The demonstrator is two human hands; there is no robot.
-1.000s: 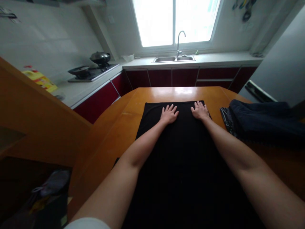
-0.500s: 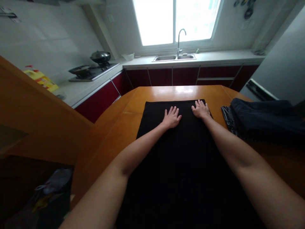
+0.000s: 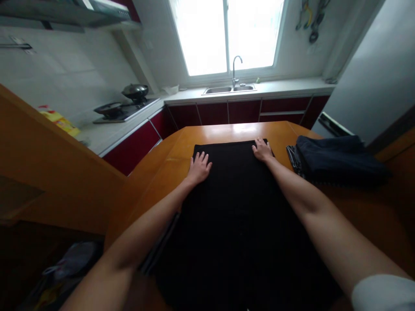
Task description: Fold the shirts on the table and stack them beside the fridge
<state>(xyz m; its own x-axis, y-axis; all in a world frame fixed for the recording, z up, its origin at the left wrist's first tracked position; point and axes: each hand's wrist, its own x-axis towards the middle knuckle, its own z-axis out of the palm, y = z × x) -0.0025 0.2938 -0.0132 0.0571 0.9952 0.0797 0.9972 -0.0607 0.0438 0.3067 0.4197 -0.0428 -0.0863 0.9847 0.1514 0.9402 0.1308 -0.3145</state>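
Observation:
A black garment (image 3: 240,207) lies spread flat on the wooden table (image 3: 155,172), its far edge straight and its near part running down out of view. My left hand (image 3: 198,167) rests on the cloth's far left edge with fingers spread. On the far right corner lies my right hand (image 3: 262,150), palm down, fingers apart. Neither hand grips the fabric. Some light-striped cloth (image 3: 162,244) shows at the garment's left side, partly behind my left forearm. What kind of garment it is, I cannot tell.
Folded dark blue clothing (image 3: 337,157) is stacked on the table's right. Beyond the table run a counter with a double sink (image 3: 218,90) and a stove with pans (image 3: 134,91). A grey fridge (image 3: 366,73) stands right, a wooden panel (image 3: 58,160) left.
My left hand has slid left across the cloth to its left edge. My right hand stays at the far right corner. The view has shifted, showing the range hood and striped cloth.

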